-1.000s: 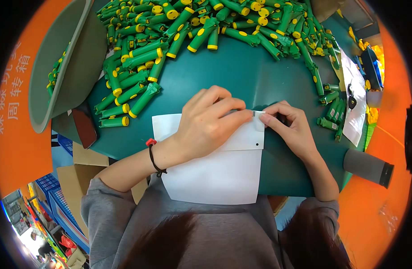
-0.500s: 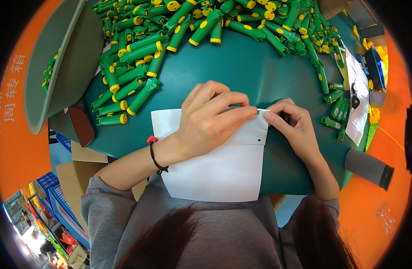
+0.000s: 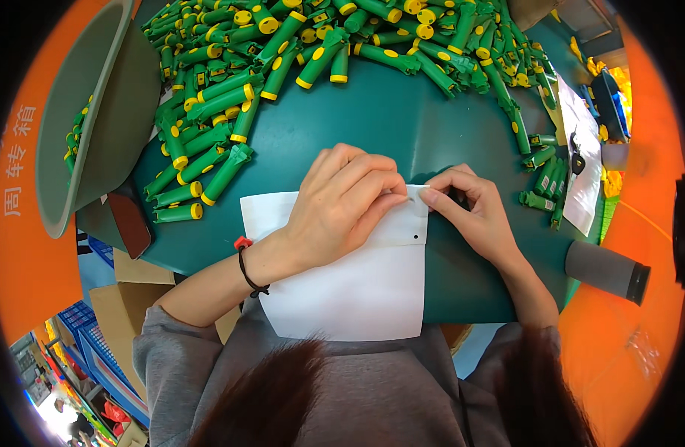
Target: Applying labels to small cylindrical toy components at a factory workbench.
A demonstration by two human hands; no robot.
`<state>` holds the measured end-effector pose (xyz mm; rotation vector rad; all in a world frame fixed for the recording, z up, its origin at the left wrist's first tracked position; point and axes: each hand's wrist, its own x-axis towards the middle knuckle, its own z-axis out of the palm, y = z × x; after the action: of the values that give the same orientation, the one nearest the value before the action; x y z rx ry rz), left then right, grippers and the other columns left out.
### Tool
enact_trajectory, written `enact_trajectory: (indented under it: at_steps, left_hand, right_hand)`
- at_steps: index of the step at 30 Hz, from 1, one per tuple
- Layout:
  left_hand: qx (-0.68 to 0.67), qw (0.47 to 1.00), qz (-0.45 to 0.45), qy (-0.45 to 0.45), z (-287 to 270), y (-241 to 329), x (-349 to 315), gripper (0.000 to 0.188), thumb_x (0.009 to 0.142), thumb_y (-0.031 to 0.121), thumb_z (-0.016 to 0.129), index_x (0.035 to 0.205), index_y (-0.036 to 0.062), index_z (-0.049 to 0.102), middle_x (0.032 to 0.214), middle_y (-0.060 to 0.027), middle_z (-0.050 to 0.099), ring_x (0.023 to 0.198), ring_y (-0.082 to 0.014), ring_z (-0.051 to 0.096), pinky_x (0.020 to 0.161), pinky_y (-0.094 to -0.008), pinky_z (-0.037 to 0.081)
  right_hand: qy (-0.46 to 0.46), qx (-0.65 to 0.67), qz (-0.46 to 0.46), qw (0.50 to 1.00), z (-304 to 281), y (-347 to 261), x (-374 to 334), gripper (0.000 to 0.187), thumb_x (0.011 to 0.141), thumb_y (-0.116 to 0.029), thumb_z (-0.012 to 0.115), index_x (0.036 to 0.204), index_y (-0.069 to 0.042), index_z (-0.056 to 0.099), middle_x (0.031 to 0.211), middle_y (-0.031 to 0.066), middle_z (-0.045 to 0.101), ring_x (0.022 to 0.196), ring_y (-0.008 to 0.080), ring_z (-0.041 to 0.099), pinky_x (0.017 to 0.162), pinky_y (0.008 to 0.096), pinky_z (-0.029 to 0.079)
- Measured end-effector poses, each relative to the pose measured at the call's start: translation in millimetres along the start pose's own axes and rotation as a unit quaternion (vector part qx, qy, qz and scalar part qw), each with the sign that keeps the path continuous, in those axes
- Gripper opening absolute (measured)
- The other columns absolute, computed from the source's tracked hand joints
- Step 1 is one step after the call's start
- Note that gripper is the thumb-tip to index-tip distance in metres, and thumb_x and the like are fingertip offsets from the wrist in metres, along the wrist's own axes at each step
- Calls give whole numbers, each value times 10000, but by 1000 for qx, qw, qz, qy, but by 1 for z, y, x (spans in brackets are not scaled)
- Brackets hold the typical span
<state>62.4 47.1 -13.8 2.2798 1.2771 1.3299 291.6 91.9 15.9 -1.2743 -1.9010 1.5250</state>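
Note:
A white paper sheet (image 3: 350, 298) lies at the table's near edge, its lower part overhanging towards my lap. An upper band of it looks folded over, with a small black dot (image 3: 415, 237) near the right side. My left hand (image 3: 350, 201) rests over the upper part, thumb and fingertips pinched together close to the top right corner. Whatever is in that pinch is too small to make out; a tiny dark mark shows beside the fingertips. Gripping the sheet's top right corner between thumb and curled fingers is my right hand (image 3: 465, 208).
Many green tubes with yellow ends (image 3: 227, 100) are heaped along the far side of the green table (image 3: 365, 119). A grey-green bin (image 3: 119, 112) leans at the left, near a dark red flat case (image 3: 130, 223). A grey cylinder (image 3: 603, 270) stands out at right.
My left fingertips have drawn slightly back from the right hand's thumb; a small dark bit showing between them earlier is now mostly hidden. The whole view has shifted slightly.

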Motion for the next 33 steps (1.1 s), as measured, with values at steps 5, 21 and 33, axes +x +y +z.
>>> enact_trajectory:
  at_steps: [5, 21, 33]
  left_hand:
    - [-61, 998, -29, 9, -6, -3, 1, 169, 791, 64, 790, 911, 61, 670, 993, -63, 663, 915, -271, 578, 773, -358, 462]
    - [-218, 968, -92, 79, -23, 5, 14, 737, 784, 67, 844, 1380, 14, 415, 1273, -173, 620, 1113, -239, 600, 960, -363, 490]
    - [-306, 936, -156, 76, -46, 13, 10, 765, 813, -98, 766, 1442, 6, 342, 1030, -144, 715, 997, -200, 702, 929, -354, 564]
  right_hand:
    - [95, -133, -101, 981, -27, -4, 22, 193, 923, -160, 717, 1061, -26, 714, 909, 19, 641, 846, 103, 572, 755, 258, 447]
    - [29, 302, -58, 951, -7, -41, 23, 454, 947, -59, 658, 1360, -50, 469, 1242, 120, 600, 875, 100, 588, 694, 220, 493]
    - [16, 258, -144, 955, 23, -27, 6, 362, 909, 24, 664, 1254, 4, 556, 1263, 162, 580, 989, 196, 639, 852, 318, 547]
